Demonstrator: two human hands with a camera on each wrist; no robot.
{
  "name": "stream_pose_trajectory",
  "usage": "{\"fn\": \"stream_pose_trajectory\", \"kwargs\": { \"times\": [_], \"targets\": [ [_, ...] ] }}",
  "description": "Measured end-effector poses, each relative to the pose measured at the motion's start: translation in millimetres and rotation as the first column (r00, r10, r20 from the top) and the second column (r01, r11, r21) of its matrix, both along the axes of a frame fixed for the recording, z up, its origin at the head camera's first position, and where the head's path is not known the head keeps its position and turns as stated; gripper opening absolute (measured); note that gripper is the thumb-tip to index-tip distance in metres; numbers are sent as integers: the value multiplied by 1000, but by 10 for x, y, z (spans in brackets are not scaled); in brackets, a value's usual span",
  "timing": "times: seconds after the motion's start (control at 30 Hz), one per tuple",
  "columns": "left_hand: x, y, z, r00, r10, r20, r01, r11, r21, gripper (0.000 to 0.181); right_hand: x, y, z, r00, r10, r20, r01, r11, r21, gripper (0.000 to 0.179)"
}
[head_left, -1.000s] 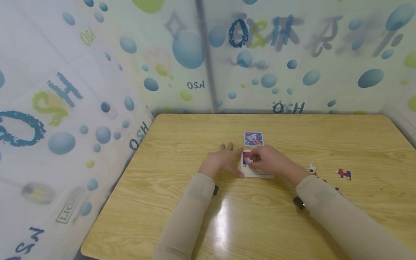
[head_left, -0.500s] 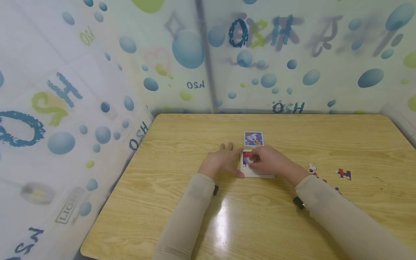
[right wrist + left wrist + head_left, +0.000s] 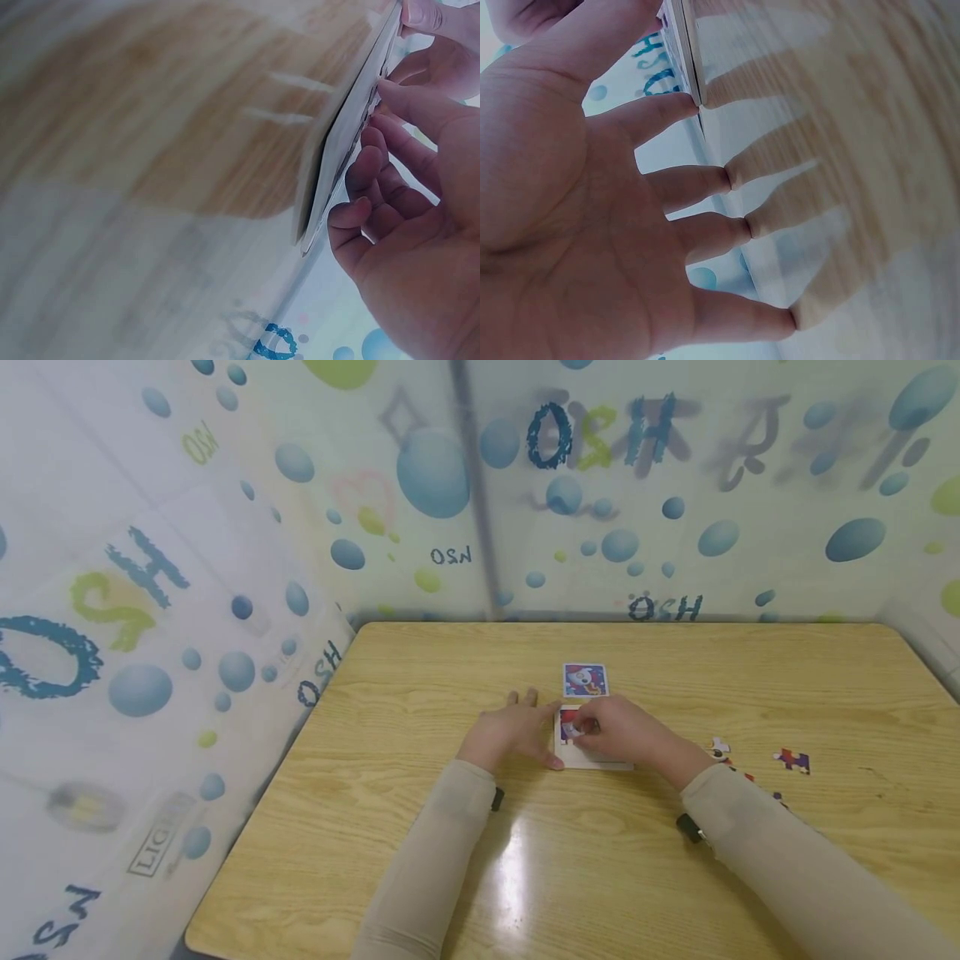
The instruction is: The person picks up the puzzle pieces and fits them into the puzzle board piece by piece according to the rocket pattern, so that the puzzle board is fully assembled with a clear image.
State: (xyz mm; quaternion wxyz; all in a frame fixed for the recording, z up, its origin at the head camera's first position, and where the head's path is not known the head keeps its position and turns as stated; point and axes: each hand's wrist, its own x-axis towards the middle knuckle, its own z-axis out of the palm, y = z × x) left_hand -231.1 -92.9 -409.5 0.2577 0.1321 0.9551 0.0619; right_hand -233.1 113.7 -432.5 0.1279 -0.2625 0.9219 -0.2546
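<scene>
While the left hand, fingers spread, steadies the left edge of the puzzle tray, the right hand works above it with bent fingers, thumb and index at its surface; whether they pinch a piece cannot be told. The tray lies on the table, just on the near side of the picture card, with coloured pieces in its far left part. The step appears to be seating a piece; the next move likely calls for pressing it flush, then fetching from the loose pieces.
</scene>
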Motion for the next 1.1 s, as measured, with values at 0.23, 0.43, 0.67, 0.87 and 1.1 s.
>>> {"fn": "stream_pose_trajectory", "kwargs": {
  "times": [0.23,0.43,0.67,0.87,1.1],
  "targets": [
    [5,-6,7,1000,-4,4,4,1000,8,107,13,-4,11,1000,8,-12,-8,1000,-7,23],
    [7,-3,15,1000,-4,4,4,1000,6,107,8,-9,14,999,10,-31,-10,1000,0,22],
    [24,2,35,1000,-1,4,1,1000,1,107,-20,-6,-12,999,23,-43,-22,1000,5,21],
    [31,3,43,1000,-2,3,2,1000,-1,107,-25,-3,-33,999,27,-39,-26,1000,11,18],
    [13,5,23,1000,-4,7,4,1000,-13,108,-18,-8,-22,999,24,-34,-23,1000,13,18]
  ]
}}
